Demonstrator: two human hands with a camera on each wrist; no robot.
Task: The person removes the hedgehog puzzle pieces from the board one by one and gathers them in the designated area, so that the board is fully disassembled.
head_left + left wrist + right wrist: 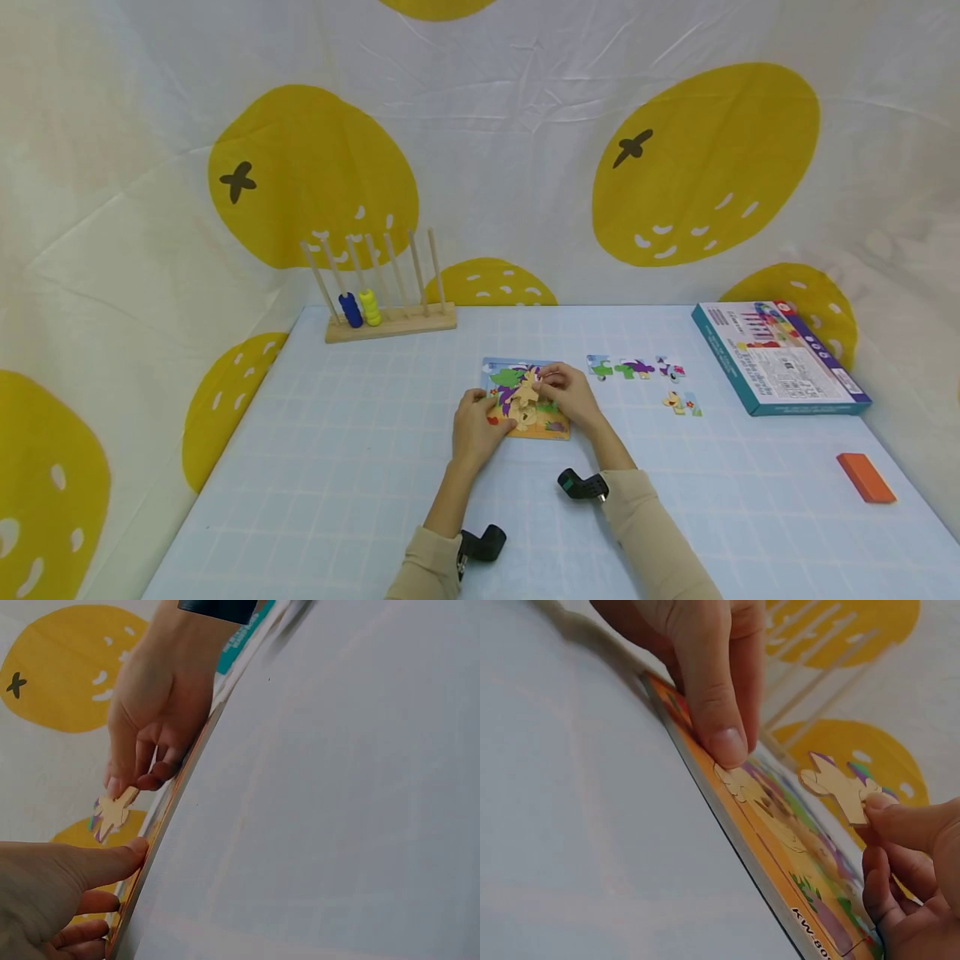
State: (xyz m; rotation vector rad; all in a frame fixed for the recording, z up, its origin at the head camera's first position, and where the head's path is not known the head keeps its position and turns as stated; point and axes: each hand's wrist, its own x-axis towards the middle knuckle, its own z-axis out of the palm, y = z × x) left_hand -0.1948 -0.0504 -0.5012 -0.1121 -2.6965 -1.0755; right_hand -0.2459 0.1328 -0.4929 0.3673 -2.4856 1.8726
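Observation:
A picture puzzle board (pixel 551 432) with an orange and blue border lies flat on the table. My left hand (pixel 476 429) rests on its left side, the thumb (pixel 727 742) straight and pressing near the front edge. Between thumb and fingers my right hand (pixel 572 398) pinches a cream puzzle piece (pixel 836 787) with purple and green parts, lifted and tilted just above the board. Loose puzzle pieces (pixel 636 367) lie to the right of the board, and a cream and blue pair (pixel 681 403) sits a little nearer.
At the back left stands a wooden peg stand (pixel 393 327) with blue beads (pixel 350 310) and yellow beads (pixel 370 307) on two pegs. A flat teal-sided box (pixel 780 358) lies at the back right. Near the right edge is an orange block (pixel 866 478).

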